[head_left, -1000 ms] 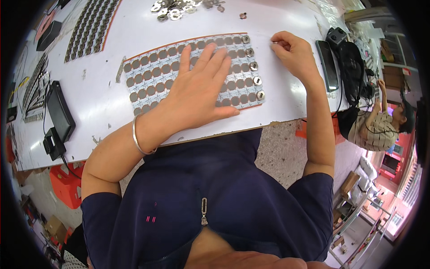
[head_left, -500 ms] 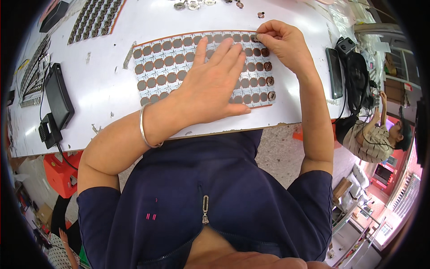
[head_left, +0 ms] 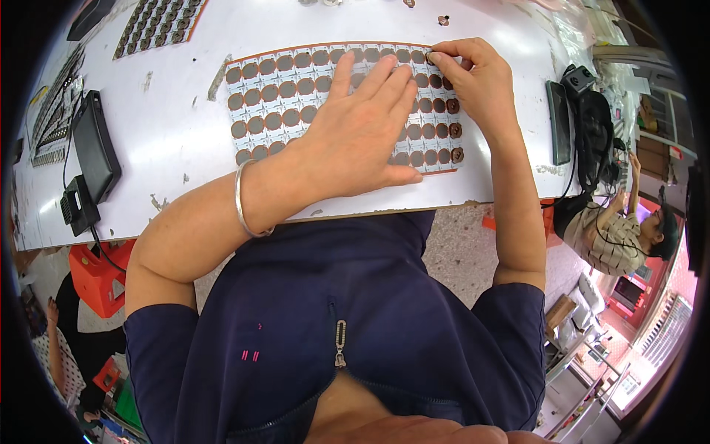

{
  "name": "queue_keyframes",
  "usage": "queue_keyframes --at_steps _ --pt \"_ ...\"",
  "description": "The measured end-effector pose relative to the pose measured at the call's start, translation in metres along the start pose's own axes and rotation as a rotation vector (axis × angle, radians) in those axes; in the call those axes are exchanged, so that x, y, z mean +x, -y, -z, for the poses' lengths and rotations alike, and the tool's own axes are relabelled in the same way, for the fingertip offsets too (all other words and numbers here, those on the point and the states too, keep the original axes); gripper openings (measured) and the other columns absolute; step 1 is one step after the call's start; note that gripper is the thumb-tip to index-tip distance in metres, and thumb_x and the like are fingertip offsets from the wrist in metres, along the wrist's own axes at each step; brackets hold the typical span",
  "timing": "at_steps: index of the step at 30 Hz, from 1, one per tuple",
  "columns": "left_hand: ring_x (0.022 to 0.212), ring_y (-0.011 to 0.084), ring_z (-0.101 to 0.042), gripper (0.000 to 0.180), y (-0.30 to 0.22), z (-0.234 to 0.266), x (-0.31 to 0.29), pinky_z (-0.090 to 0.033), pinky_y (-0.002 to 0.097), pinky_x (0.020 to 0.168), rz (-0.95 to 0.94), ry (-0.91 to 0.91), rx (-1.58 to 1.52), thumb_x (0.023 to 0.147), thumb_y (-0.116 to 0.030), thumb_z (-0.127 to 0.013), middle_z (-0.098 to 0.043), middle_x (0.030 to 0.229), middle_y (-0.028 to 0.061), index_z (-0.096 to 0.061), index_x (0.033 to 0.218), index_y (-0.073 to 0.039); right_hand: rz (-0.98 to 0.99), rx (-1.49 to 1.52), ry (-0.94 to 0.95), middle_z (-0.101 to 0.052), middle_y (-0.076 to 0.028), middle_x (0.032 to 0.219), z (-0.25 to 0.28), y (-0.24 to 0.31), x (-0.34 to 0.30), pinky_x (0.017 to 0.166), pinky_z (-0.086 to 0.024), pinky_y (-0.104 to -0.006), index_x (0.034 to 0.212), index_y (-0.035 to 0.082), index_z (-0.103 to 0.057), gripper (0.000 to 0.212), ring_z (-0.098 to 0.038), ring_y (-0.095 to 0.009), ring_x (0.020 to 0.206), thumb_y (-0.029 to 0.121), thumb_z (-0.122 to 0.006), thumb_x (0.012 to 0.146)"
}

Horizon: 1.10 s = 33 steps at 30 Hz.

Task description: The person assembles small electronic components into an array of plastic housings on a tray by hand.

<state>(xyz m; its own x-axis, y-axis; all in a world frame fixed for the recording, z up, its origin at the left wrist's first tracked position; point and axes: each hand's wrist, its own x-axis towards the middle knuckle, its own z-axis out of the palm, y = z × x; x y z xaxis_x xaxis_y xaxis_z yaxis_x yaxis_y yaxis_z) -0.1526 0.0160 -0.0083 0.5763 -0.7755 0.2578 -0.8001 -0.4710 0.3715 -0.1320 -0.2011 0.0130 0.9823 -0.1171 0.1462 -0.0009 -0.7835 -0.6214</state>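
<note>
A: Left hand?
B: Left hand (head_left: 362, 122), one. Palm down, laid flat, fingers slightly spread, touching the gridded panel (head_left: 262, 109). One silver-coloured bracelet (head_left: 239, 200) at its wrist.

A: Right hand?
B: Right hand (head_left: 479, 78), one. Thumb and forefinger together, pinched on one small dark metal piece (head_left: 430, 56) at the panel's far right corner; other fingers curled.

A: The panel itself?
B: One, lying on the white table (head_left: 174, 140) directly before the person. Grey discs in five rows, counted at the right end; total cannot be given, the left hand and forearm covering many.

A: Further metal pieces?
B: Four seated pieces (head_left: 455, 130) in a column along the right edge, one per row, nearer than the right fingertips. One loose piece (head_left: 444, 21) lies whole on the table's far side; others there are cut by the picture's edge.

A: Outward, left?
B: Second panel (head_left: 161, 27), one, far left, dark discs in rows. Black slab-shaped device (head_left: 96, 146), one. Red stool (head_left: 96, 281), one, beside the near left edge.

A: Outward, right?
B: Dark phone-shaped slab (head_left: 559, 122), one, flat. Beside it, black straps (head_left: 595, 122), one bundle. Co-worker (head_left: 610, 237) in a striped top, one.
</note>
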Motion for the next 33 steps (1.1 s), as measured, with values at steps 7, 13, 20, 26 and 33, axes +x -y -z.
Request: queue_keyframes --at_steps 7,13,20,26,33 --pt "0.147 0.0379 -0.031 0.098 0.000 -0.001 0.000 -0.019 0.0637 0.118 -0.002 -0.013 0.001 0.075 -0.058 -0.078 -0.043 0.150 0.0241 -0.047 0.140 0.009 0.243 -0.111 -0.084 -0.069 -0.008 0.092 -0.006 -0.007 -0.005 0.074 -0.054 -0.0345 0.095 0.004 -0.078 0.020 -0.068 -0.024 0.083 0.020 -0.077 0.084" --pt "0.147 0.0380 -0.031 0.098 0.000 0.001 -0.001 -0.018 0.0639 0.118 0.004 0.008 0.007 0.076 -0.059 -0.077 -0.043 0.150 0.0243 -0.048 0.140 0.009 0.283 -0.115 -0.096 -0.071 -0.008 0.096 -0.006 -0.014 -0.004 0.075 -0.055 -0.0361 0.093 0.004 -0.077 0.019 -0.068 -0.025 0.084 0.021 -0.076 0.085" --pt "0.146 0.0388 -0.032 0.098 0.000 0.000 0.000 -0.018 0.0645 0.118 -0.018 -0.003 0.014 0.075 -0.059 -0.077 -0.044 0.149 0.0243 -0.049 0.139 0.009 0.353 -0.195 -0.248 -0.073 -0.006 0.102 -0.009 -0.043 0.056 0.075 -0.053 -0.0312 0.110 0.007 -0.075 0.024 -0.067 -0.018 0.081 0.019 -0.074 0.089" --pt "0.146 0.0384 -0.032 0.097 0.000 -0.001 0.000 -0.018 0.0645 0.118 -0.002 0.001 0.001 0.075 -0.058 -0.079 -0.043 0.149 0.0239 -0.049 0.139 0.008 0.409 -0.327 -0.122 -0.073 -0.008 0.092 -0.007 -0.054 0.068 0.073 -0.054 -0.0316 0.112 0.007 -0.073 0.024 -0.066 -0.018 0.077 0.018 -0.070 0.091" --pt "0.147 0.0380 -0.032 0.097 -0.001 0.002 -0.001 -0.019 0.0638 0.118 0.004 -0.007 -0.015 0.073 -0.055 -0.080 -0.043 0.149 0.0233 -0.049 0.140 0.008 -0.165 0.347 0.191 -0.072 -0.005 0.090 0.027 -0.010 0.001 0.068 -0.054 -0.0260 0.109 0.000 -0.073 0.021 -0.065 -0.011 0.076 0.012 -0.070 0.092"
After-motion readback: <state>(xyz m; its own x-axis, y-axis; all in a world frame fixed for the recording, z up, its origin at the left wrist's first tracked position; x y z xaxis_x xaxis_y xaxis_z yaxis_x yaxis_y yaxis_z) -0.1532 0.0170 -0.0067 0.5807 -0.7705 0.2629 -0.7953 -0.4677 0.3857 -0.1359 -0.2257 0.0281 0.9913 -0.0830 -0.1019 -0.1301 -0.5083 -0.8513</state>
